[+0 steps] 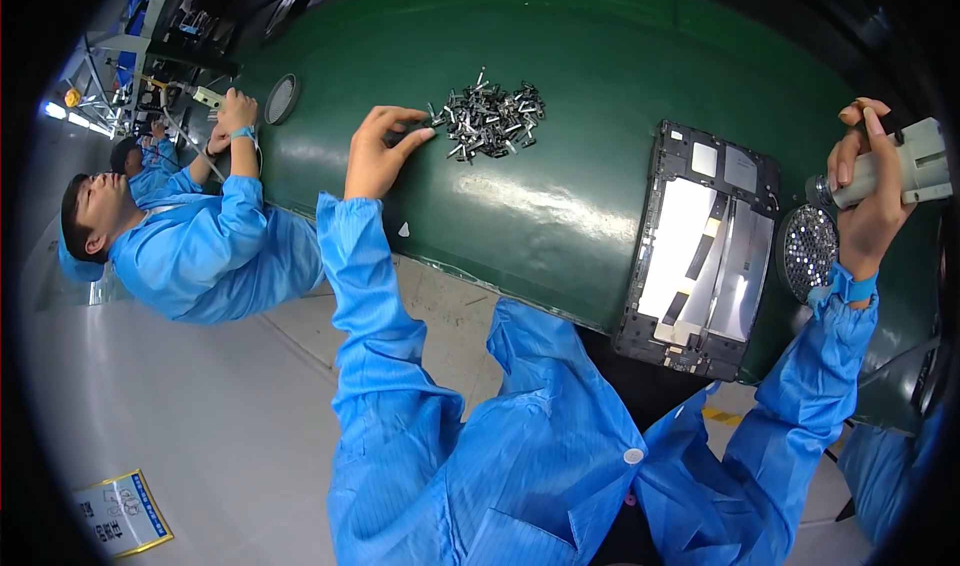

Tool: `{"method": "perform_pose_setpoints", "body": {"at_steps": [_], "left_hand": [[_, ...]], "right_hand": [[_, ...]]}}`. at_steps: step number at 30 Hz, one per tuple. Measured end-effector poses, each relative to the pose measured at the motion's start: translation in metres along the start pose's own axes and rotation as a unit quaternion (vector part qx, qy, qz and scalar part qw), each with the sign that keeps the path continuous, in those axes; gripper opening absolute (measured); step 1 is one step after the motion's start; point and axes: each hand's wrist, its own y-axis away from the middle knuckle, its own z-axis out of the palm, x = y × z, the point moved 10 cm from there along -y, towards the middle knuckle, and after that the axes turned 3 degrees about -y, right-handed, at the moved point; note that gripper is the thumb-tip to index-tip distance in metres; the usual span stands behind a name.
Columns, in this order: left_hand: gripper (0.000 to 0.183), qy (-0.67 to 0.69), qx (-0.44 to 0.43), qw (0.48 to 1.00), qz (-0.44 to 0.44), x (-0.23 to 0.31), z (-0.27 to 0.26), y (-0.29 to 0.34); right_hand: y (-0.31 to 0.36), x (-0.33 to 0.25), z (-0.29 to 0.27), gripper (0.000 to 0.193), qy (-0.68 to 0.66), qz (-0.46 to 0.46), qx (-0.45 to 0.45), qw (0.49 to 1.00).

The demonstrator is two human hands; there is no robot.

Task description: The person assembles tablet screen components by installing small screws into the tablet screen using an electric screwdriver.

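Head view: left hand [385, 154] near-pinched at left edge of small-parts pile [490, 121] on worktop [590, 56], cannot tell if gripping; right hand [872, 204] wraps pale tool [920, 161], right of opened tablet [700, 256]. Advisable: pinch single piece, keep tool off tablet.
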Motion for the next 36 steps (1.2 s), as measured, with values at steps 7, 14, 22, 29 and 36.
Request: {"method": "perform_pose_setpoints", "body": {"at_steps": [7,14,22,29,36], "left_hand": [[0.012,0.111,-0.028,0.993,-0.013,-0.015,0.007,-0.007],[0.025,0.387,-0.028,0.921,-0.038,0.086,0.029,-0.018],[0.024,0.423,-0.307,0.853,-0.007,0.211,0.179,-0.026],[0.025,0.402,-0.332,0.854,0.008,0.209,0.200,-0.021],[0.028,0.384,-0.324,0.864,0.014,0.211,0.194,-0.017]], "right_hand": [[0.004,-0.004,0.006,0.029,-0.026,0.003,0.012,1.000],[0.003,0.002,0.015,0.029,-0.045,-0.018,0.000,0.999],[0.011,-0.010,0.037,0.017,-0.101,0.042,0.055,0.992],[0.012,-0.002,0.031,0.017,-0.083,0.032,0.053,0.995],[0.008,0.000,0.054,0.016,-0.077,0.043,0.007,0.996]]}}
